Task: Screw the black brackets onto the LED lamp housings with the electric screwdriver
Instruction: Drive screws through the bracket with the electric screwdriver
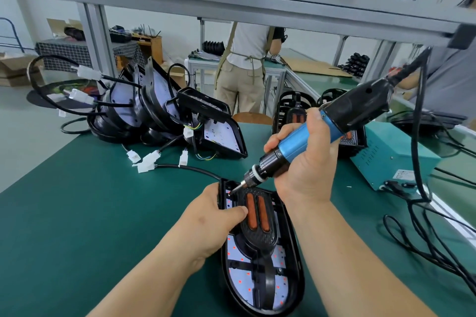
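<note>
Covering housing [288, 239] left rim, left hand [213, 221]; screw under screwdriver [353, 110] tip unclear.

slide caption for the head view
Right hand sets electric screwdriver tip on lamp housing gripped by left hand.

Black bracket [260, 237] sits inside the lamp housing [294, 252], tilted blue screwdriver [298, 138] touching its far corner.

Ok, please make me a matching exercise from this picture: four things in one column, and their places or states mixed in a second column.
1 electric screwdriver
2 black bracket
3 teal box
4 white connectors

a lying loose on the green mat
b gripped by the right hand
c at the mat's right side
d pinched to the lamp housing by the left hand

Pairs: 1-b, 2-d, 3-c, 4-a
</note>
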{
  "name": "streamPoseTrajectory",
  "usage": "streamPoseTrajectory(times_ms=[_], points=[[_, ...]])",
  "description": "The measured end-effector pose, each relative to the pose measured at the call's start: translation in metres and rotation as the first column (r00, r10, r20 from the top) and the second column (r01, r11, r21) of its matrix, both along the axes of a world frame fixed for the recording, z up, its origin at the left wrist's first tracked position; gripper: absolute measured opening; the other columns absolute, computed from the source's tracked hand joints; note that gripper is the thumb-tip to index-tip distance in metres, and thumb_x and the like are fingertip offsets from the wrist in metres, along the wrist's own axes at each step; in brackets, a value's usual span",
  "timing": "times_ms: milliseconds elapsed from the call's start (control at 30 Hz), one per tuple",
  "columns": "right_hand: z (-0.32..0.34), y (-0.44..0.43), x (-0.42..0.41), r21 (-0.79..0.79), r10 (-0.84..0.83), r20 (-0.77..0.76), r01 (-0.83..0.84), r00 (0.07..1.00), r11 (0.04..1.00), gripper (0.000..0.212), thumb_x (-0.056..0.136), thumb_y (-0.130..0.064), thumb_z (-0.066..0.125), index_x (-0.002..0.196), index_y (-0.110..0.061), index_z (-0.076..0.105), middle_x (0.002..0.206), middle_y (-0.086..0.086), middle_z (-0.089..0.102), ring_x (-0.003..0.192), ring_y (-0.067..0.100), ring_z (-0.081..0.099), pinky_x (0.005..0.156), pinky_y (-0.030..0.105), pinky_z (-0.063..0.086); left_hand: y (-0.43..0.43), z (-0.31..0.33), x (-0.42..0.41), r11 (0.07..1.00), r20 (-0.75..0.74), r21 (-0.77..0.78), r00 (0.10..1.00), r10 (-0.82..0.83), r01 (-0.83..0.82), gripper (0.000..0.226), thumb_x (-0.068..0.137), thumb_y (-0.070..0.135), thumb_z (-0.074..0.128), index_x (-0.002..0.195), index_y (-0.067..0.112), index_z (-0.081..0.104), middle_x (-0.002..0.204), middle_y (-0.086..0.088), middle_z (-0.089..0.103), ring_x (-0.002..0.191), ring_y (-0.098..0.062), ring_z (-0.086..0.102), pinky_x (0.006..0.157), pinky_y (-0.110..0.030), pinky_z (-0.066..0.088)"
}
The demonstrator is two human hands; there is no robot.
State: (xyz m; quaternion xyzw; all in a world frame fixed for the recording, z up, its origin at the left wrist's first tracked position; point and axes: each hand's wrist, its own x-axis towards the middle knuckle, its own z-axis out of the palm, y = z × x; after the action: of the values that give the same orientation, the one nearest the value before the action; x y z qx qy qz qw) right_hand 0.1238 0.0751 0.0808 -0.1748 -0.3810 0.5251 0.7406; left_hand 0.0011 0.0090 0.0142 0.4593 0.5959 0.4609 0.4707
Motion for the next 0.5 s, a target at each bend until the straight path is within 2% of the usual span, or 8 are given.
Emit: streamPoseTrajectory(times_ms=[167,300,500], points=[[-0.002,0.002,-0.001,-0.037,-0.031,-0.040,0.030,0.999,0.999,0.028,0.085,-0.032,0.061,0.097,-0.013,0.045,0.056,0.003,0.049,0.045,0.021,0.050,0.050,0.031,0.045,0.000,-0.003,-0.002,1.000,0.013,-0.016,1.000,0.007,-0.007,0.023,0.085,0.016,0.070,0.107,0.019,0.063,0.101,-0.005,0.074,0.101,-0.027,0.068,0.100,-0.048,0.050],[-0.001,0.002,0.001,-0.061,-0.044,-0.087,0.039,0.995,0.997,0.024,0.085,-0.032,0.063,0.099,-0.019,0.048,0.056,0.004,0.047,0.046,0.019,0.049,0.050,0.030,0.046,0.000,-0.002,-0.002,1.000,0.031,-0.026,0.999,0.017,-0.016,0.032,0.077,0.023,0.072,0.107,0.024,0.062,0.102,-0.003,0.074,0.100,-0.025,0.069,0.097,-0.046,0.052],[0.008,0.006,0.027,-0.178,-0.059,-0.106,0.039,0.993,0.983,0.025,0.091,-0.035,0.067,0.103,-0.020,0.051,0.065,0.004,0.046,0.054,0.018,0.048,0.054,0.029,0.048,0.000,-0.002,-0.004,0.999,0.026,-0.052,1.000,0.007,-0.005,0.023,0.087,0.015,0.069,0.107,0.025,0.062,0.101,0.000,0.075,0.099,-0.024,0.070,0.096,-0.045,0.053]])
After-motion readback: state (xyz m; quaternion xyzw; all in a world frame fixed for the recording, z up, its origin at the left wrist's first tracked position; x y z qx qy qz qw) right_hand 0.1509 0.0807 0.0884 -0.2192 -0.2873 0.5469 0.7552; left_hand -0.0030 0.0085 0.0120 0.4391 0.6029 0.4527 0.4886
